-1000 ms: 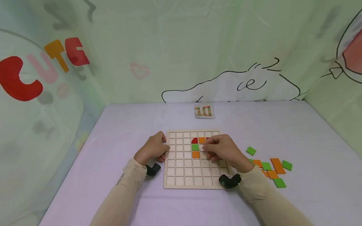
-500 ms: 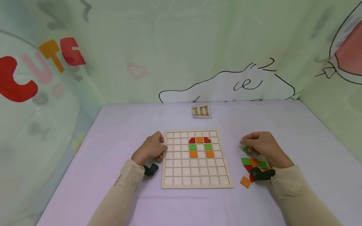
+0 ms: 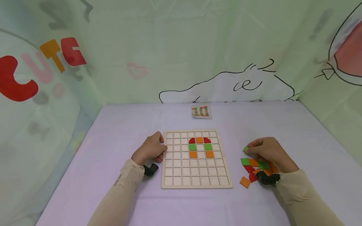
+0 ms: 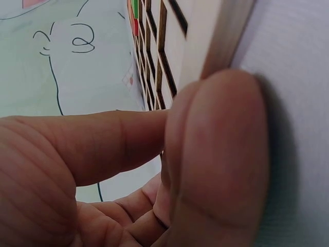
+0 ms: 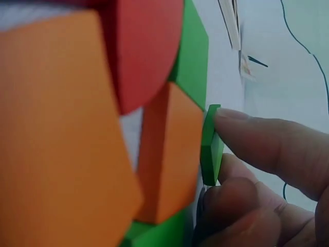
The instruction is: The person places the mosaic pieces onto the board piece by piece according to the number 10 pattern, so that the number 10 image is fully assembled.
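Note:
A wooden grid board (image 3: 177,171) lies flat on the table, with red, orange and green tiles set in an arch of its cells. At the board's left edge, my left hand (image 3: 150,148) pinches the rim between thumb and finger; the left wrist view shows the fingertips against the wooden side (image 4: 221,41). To the right of the board, my right hand (image 3: 270,153) holds a green square tile (image 3: 245,150) by its edges. In the right wrist view the thumb presses on that green tile (image 5: 211,146), with the other fingers partly behind it.
Loose tiles cluster under and in front of the right hand, among them an orange square (image 3: 245,182), a red rounded piece (image 3: 253,177) and a green square (image 3: 245,162). A small pattern card (image 3: 201,111) lies at the table's back edge, before a printed cloth backdrop (image 3: 181,56).
My right hand has left the board for the loose tiles at right and taken hold of a green tile. Green and orange tiles now show in the arch's right column. My left hand stays at the rim.

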`<state>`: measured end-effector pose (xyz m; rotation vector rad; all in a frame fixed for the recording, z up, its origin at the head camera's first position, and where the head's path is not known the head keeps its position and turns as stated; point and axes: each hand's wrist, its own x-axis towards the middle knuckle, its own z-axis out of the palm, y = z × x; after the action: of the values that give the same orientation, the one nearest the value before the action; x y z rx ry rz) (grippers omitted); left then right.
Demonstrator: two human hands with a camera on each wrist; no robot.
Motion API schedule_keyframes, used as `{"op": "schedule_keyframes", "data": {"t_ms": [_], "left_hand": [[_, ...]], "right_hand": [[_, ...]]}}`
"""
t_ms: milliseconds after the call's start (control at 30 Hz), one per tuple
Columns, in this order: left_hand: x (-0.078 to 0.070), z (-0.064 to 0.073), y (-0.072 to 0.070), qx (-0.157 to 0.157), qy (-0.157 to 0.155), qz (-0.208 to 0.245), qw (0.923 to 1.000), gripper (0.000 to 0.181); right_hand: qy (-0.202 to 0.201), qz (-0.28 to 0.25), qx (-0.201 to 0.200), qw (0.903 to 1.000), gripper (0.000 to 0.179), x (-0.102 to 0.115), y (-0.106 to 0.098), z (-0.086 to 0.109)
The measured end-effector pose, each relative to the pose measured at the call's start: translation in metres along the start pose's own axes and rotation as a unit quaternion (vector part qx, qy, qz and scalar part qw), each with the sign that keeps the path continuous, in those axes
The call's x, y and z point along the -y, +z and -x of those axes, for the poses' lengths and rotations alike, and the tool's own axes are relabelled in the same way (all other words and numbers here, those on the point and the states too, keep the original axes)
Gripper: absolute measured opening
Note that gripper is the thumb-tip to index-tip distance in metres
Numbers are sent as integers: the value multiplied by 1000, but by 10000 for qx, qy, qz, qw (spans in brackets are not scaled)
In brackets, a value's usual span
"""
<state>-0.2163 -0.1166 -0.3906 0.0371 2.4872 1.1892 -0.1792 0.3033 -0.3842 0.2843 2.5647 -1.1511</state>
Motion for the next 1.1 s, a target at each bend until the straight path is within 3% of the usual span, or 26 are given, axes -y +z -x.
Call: {"op": "schedule_keyframes", "data": {"t_ms": [300, 533, 733, 1100], "left_hand": [[1, -1, 0, 26, 34, -78, 10000, 22], [2, -2, 0, 23, -18, -55, 10000, 22], [3, -3, 0, 33, -69, -41, 10000, 22], [2, -3, 0, 49, -64, 26, 10000, 21]], "right_hand": [[-46, -12, -12, 10000, 30, 3, 3, -3], [-68, -602, 30, 9982, 32, 11, 9, 0], [-197, -1329, 317, 9904, 36, 29, 23, 2], [-606, -1525, 978, 9816, 29, 51, 52, 7]]}}
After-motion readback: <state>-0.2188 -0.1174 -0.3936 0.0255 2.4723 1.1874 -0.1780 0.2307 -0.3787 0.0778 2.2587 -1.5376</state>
